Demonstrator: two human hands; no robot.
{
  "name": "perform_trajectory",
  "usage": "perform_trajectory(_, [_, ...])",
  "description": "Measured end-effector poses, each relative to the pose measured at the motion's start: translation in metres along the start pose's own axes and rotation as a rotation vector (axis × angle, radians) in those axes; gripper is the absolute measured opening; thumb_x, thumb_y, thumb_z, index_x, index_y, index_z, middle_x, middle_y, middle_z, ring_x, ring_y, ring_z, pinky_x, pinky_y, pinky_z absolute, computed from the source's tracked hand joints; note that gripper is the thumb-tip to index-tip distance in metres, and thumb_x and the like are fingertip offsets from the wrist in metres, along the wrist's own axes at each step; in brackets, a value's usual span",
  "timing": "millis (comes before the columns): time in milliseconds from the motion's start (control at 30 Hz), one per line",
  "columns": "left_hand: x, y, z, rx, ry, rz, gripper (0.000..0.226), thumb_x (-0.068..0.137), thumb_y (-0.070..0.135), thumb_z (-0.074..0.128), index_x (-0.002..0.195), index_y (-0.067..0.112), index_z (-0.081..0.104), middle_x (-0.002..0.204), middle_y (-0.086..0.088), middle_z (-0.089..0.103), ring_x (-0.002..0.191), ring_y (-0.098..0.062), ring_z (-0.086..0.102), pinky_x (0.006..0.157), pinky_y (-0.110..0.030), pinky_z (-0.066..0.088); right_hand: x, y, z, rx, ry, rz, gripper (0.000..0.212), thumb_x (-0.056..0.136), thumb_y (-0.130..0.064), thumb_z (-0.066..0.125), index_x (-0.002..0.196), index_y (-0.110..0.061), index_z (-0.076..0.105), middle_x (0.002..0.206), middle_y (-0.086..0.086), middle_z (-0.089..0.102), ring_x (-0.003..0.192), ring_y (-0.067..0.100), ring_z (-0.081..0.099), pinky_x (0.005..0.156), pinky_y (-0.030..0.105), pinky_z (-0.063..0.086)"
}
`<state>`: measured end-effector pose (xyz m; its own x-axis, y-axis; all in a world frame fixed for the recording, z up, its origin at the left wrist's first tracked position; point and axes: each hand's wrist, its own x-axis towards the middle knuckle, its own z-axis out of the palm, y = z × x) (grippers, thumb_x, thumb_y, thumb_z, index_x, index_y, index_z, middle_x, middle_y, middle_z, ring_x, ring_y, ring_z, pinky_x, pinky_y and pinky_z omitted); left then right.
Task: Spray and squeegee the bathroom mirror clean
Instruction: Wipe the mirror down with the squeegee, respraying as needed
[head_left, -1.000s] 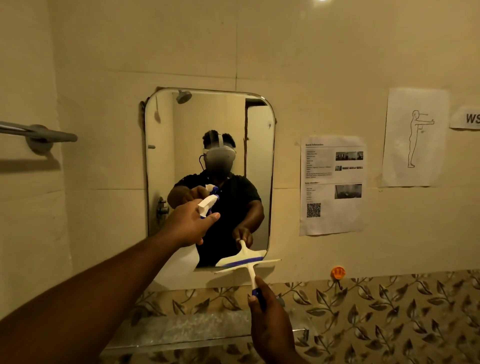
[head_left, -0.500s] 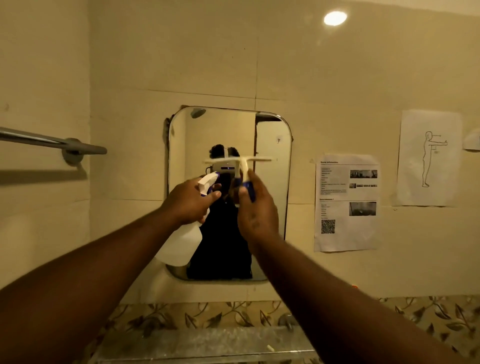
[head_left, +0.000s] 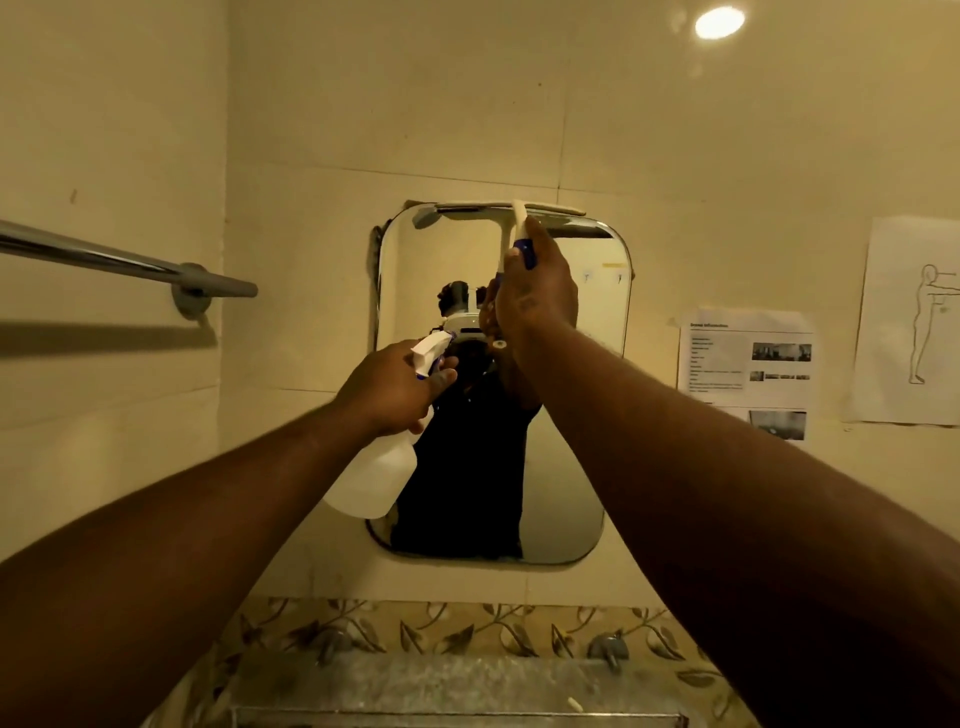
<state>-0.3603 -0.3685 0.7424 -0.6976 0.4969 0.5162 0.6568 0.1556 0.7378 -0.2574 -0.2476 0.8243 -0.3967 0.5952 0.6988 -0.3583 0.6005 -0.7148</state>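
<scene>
The mirror (head_left: 566, 415) hangs on the cream tiled wall, a rounded rectangle, and everything else can be placed from it. Against its top edge lies the blade of the squeegee (head_left: 511, 208), level and running across most of the width, with its white handle dropping down in front of the glass. The right hand (head_left: 535, 296) is closed around that handle, arm stretched up, a strip of blue grip showing above the knuckles.

In front of the mirror's lower left part, the left hand (head_left: 395, 387) is wrapped around the neck of a spray bottle (head_left: 371, 478), forefinger curled near the trigger. The bottle is translucent white plastic with a white and blue head; I cannot tell how much liquid is inside, and I see no label on it.

In the glass there is a reflection of a person in a dark top wearing a headset.

To the right of the mirror a printed sheet (head_left: 745, 374) is stuck to the wall, with small photos and lines of text too fine to read. Further right is another sheet (head_left: 914, 322) with an outline drawing of a standing figure, arm out. To the left of the mirror a metal towel bar (head_left: 124, 262) juts from the side wall. Below the mirror runs a band of leaf-patterned tile (head_left: 467, 629), and under that a grey shelf (head_left: 441, 686).
</scene>
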Motion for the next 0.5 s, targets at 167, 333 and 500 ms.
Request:
perform_trajectory(167, [0.003,-0.018,0.004,-0.002,0.005,0.002,0.060,0.096,0.033,0.068,0.150,0.023,0.044,0.090,0.009,0.067,0.060,-0.014,0.063,0.052,-0.027,0.055,-0.004,0.009,0.004,0.030,-0.005,0.018,0.048,0.106,-0.029,0.042,0.152,-0.035,0.034,0.144,0.007,0.052,0.122,0.024,0.057,0.104,0.046,0.049])
perform_trajectory(333, [0.008,-0.039,0.013,0.059,0.023,0.007,0.065,0.093,0.039,0.069,0.151,0.029,0.042,0.114,-0.009,0.070,0.070,-0.020,0.066,0.065,-0.038,0.064,-0.026,0.044,0.013,0.029,0.004,0.035,0.048,0.104,-0.037,0.043,0.149,-0.048,0.031,0.138,0.005,0.057,0.114,0.026,0.062,0.097,0.052,0.053])
perform_trajectory(500, [0.008,-0.051,0.016,0.035,0.018,-0.008,0.062,0.092,0.039,0.070,0.148,0.037,0.044,0.111,-0.007,0.070,0.061,-0.020,0.066,0.053,-0.031,0.058,-0.061,0.087,0.016,-0.045,0.034,0.087,0.048,0.104,-0.042,0.040,0.149,-0.055,0.026,0.107,-0.004,0.055,0.083,0.007,0.058,0.072,0.025,0.051])
